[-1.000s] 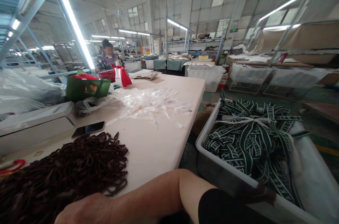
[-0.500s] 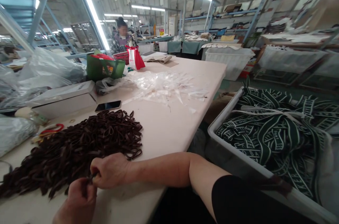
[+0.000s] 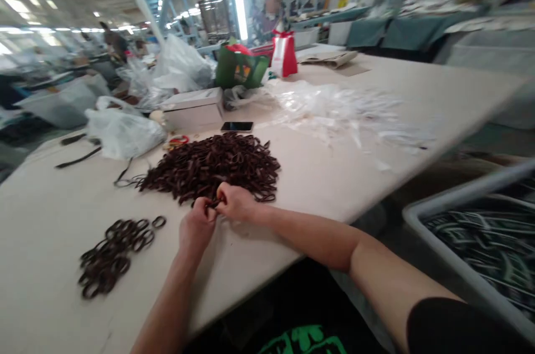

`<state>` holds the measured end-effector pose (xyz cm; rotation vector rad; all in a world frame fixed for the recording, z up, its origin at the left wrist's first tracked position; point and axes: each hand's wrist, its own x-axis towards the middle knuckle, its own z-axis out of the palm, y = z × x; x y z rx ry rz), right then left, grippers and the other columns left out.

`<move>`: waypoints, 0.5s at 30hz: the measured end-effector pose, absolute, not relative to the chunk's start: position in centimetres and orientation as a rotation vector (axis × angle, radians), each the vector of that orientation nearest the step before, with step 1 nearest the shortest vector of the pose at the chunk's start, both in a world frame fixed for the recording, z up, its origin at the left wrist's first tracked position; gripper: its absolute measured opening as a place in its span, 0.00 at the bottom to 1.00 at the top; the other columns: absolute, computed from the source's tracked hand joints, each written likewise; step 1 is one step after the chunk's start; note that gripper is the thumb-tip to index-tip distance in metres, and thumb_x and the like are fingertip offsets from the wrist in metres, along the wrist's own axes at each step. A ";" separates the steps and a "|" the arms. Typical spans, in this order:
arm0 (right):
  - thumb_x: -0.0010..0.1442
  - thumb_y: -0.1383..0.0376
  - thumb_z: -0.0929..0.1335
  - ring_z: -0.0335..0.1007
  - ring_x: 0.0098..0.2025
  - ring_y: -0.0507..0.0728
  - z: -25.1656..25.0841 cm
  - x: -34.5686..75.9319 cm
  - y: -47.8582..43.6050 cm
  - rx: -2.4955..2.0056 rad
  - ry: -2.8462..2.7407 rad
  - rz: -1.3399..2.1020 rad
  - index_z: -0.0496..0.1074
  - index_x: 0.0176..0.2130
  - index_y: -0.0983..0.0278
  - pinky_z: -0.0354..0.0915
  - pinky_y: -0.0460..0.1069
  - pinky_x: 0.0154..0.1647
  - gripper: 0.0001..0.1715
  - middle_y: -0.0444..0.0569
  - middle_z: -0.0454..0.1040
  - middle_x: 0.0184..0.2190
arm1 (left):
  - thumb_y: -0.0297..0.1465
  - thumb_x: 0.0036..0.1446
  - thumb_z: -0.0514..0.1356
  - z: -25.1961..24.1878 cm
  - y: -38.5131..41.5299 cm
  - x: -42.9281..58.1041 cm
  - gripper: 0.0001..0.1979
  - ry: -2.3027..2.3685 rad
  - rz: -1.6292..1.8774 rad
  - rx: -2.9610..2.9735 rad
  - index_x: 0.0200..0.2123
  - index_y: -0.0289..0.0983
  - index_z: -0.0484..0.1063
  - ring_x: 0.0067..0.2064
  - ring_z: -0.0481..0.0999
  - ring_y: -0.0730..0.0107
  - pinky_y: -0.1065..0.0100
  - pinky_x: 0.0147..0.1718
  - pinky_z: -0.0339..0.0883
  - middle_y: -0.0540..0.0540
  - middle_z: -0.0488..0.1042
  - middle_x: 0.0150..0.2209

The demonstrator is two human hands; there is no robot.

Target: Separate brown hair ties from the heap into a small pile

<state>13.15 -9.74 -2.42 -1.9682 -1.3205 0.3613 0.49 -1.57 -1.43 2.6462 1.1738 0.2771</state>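
Note:
My left hand (image 3: 196, 226) and my right hand (image 3: 238, 203) meet at the near edge of a heap of dark brown fabric loops (image 3: 221, 164). Both are closed in a pinch on one small brown loop (image 3: 214, 203), mostly covered by the fingers. To the left of my left hand, a smaller group of rounder brown rings (image 3: 108, 256) lies on the pale table (image 3: 292, 175). Behind the heap are red-handled scissors (image 3: 179, 141), partly hidden, and a dark phone (image 3: 237, 126).
A white box (image 3: 194, 111), a tied plastic bag (image 3: 125, 134), a green bag (image 3: 240, 71) and a red-and-white bag (image 3: 285, 56) stand farther back. Clear plastic strips (image 3: 330, 106) spread across the table. A bin (image 3: 422, 220) of green-and-white straps stands at right. A person (image 3: 271, 8) is beyond.
The view has swung left, bringing the smaller group of rings into sight. My hands stay pinched together by the heap, both still at the loop.

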 end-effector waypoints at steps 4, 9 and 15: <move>0.53 0.69 0.67 0.58 0.26 0.49 -2.9 13.7 -9.3 -1.880 -1.354 0.365 0.66 0.35 0.63 0.50 0.44 0.28 0.07 0.39 0.67 0.25 | 0.31 0.55 0.54 -1.8 -1.3 -0.1 0.07 0.905 0.399 2.265 0.38 0.38 0.65 0.27 0.75 0.69 0.70 0.29 0.64 0.50 0.74 0.26; 0.53 0.72 0.67 0.59 0.25 0.47 -3.0 14.0 -9.8 -1.750 -1.465 0.330 0.67 0.37 0.65 0.52 0.45 0.28 0.09 0.41 0.69 0.27 | 0.38 0.56 0.57 -1.4 -0.9 -1.1 0.10 0.694 0.383 2.013 0.32 0.39 0.61 0.22 0.72 0.74 0.73 0.24 0.63 0.54 0.70 0.22; 0.57 0.72 0.65 0.63 0.26 0.47 -2.7 14.1 -10.1 -1.633 -1.512 0.284 0.71 0.44 0.67 0.58 0.45 0.32 0.13 0.46 0.73 0.31 | 0.40 0.57 0.58 0.5 3.6 -6.6 0.11 1.406 0.505 2.357 0.33 0.39 0.68 0.26 0.70 0.71 0.71 0.28 0.58 0.52 0.71 0.23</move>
